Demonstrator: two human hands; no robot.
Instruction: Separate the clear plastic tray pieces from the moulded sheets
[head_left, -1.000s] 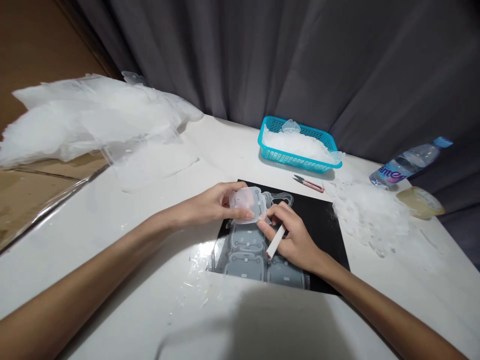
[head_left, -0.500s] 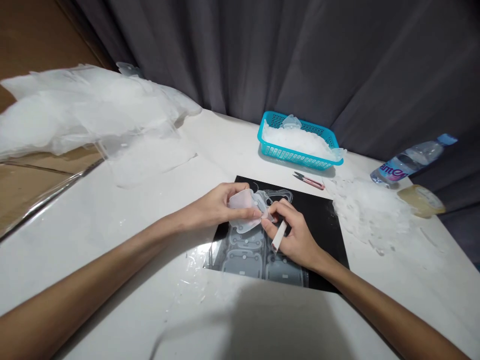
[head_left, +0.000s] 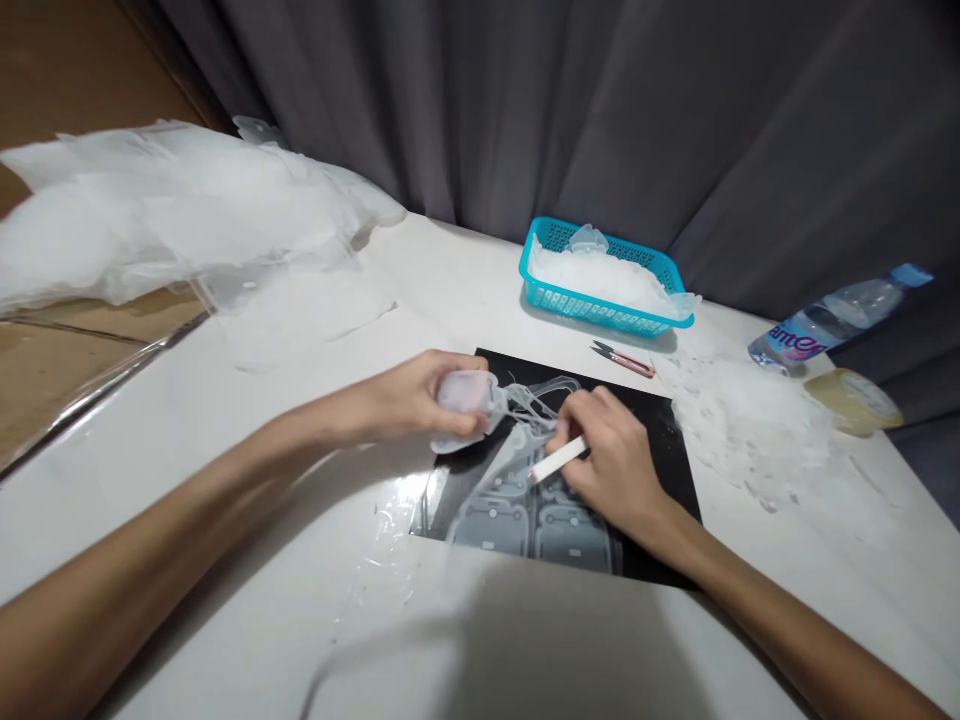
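Observation:
My left hand [head_left: 409, 395] is closed around a few small translucent, soft-looking plastic pieces [head_left: 463, 392], raised a little over the left edge of a black mat [head_left: 660, 450]. Thin clear strips [head_left: 536, 405] stretch between those pieces and my right hand [head_left: 615, 455]. That hand is closed, with a flat white stick-like handle [head_left: 556, 461] jutting from its palm; its fingertips pinch the clear trim, partly hidden. Beneath lies a translucent sheet [head_left: 574, 540] with rounded rectangular shapes moulded in it, one corner lifted toward my right fingers.
Behind the mat stands a turquoise basket [head_left: 607, 318] filled with translucent pieces. Pink-handled thread snips [head_left: 624, 360] lie before it. Rightward are a scrap pile [head_left: 750, 430], a water bottle [head_left: 832, 325] and a tape roll [head_left: 855, 402]. A large stack of translucent sheets [head_left: 187, 215] covers the left.
My hands have moved apart: the left drew leftward with the pieces, the right shifted slightly right. Clear strips now stretch between them, and the white handle has swung nearer to level.

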